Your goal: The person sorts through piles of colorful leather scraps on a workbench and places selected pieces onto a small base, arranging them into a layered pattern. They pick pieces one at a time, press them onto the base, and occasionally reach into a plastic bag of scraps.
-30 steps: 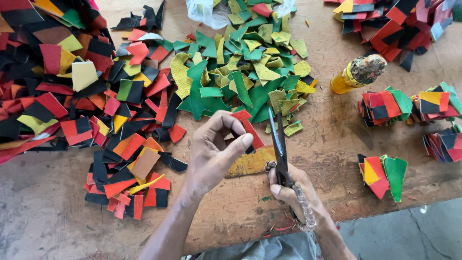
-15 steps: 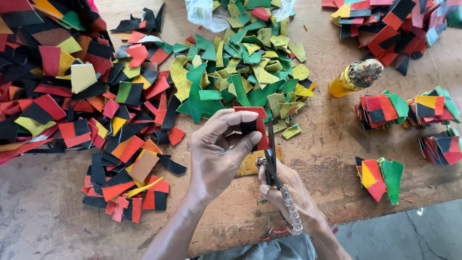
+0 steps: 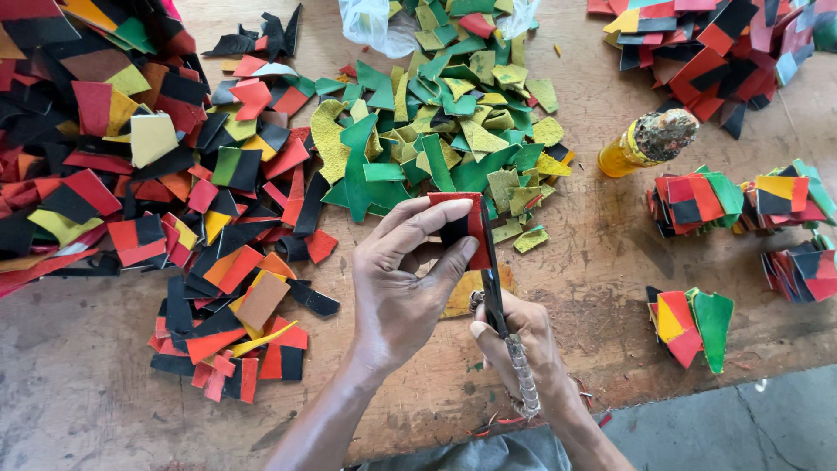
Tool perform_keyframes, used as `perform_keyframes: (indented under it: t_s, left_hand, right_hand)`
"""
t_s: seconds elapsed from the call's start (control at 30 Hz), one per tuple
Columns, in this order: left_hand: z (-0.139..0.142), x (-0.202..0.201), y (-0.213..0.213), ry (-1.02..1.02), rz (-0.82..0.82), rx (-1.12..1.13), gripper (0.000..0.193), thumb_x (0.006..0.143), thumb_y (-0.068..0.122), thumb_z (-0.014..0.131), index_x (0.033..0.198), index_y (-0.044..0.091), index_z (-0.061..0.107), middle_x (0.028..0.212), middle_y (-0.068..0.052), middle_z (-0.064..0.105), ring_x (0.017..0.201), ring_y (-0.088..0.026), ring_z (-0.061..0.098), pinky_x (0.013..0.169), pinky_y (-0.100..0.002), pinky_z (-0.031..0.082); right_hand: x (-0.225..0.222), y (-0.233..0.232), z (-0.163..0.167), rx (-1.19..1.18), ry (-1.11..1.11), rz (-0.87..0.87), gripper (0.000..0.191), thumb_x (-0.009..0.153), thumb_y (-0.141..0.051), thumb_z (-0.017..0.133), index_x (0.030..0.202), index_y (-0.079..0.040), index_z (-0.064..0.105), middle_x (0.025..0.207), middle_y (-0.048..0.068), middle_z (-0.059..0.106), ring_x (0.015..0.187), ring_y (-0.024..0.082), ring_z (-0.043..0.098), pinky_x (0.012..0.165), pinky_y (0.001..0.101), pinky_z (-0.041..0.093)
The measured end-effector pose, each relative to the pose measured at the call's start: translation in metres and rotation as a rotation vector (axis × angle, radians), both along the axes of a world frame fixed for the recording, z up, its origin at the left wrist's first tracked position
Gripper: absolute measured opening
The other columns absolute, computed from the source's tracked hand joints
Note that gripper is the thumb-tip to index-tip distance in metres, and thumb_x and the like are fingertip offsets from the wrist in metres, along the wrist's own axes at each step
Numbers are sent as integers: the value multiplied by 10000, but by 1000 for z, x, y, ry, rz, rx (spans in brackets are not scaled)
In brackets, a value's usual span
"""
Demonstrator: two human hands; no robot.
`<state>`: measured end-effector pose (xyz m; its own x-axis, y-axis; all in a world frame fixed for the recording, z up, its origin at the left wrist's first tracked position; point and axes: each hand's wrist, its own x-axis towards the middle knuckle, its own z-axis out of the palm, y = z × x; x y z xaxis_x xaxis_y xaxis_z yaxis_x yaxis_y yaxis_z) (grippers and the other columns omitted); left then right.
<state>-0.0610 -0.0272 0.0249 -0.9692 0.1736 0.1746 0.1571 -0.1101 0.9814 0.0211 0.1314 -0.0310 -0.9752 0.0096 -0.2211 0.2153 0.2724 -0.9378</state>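
The wooden table fills the view and carries 3 loose heaps: the biggest, a heap of red, black and yellow scraps, runs from 9 to 11 o'clock; a green and yellow heap sits at 12 o'clock; a smaller red and black heap lies at 1 o'clock. At 3 o'clock stand 4 small stacks of joined pieces, each red, black, yellow and green, 3 in a cluster and 1 apart lower down at 4 o'clock. 1 yellow bottle with a crusted cap lies at 2 o'clock, just beside the stacks. At the centre, 2 hands work close together: the left hand pinches 1 red and black piece between thumb and fingers, holding it upright above the table. The right hand at 5 o'clock is closed around 1 pair of scissors, whose dark blades meet the right edge of that piece.
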Motion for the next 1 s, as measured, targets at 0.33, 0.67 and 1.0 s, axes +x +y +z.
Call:
perform_keyframes:
  t_s: [0.33, 0.67, 1.0]
  left_hand:
    - [3, 1, 0, 0, 6, -36, 355, 902, -68, 753, 1246, 2, 701, 1295, -80, 600, 1027, -112, 717, 913, -244, 647]
    - [6, 10, 5, 25, -37, -105, 324, 898, -58, 755, 1213, 9, 715, 1250, -97, 655, 1032, -118, 725, 884, -259, 634]
    - [-1, 8, 8, 27, -46, -129, 328, 887, -58, 765, 1207, -3, 718, 1204, -102, 682, 1018, -133, 728, 873, -259, 658]
  right_hand:
    - [0, -3, -7, 41, 205, -32, 221, 892, -63, 645, 710, -44, 522, 579, -36, 472, 511, 51, 444, 448, 270, 369]
    - [-1, 2, 4, -15, 71, -45, 174, 879, -104, 665, 745, -51, 567, 583, -28, 524, 510, 46, 472, 448, 273, 390]
    - [6, -7, -18, 57, 219, -149, 215, 939, -82, 648, 747, -29, 568, 556, -24, 468, 498, 47, 423, 435, 290, 350]
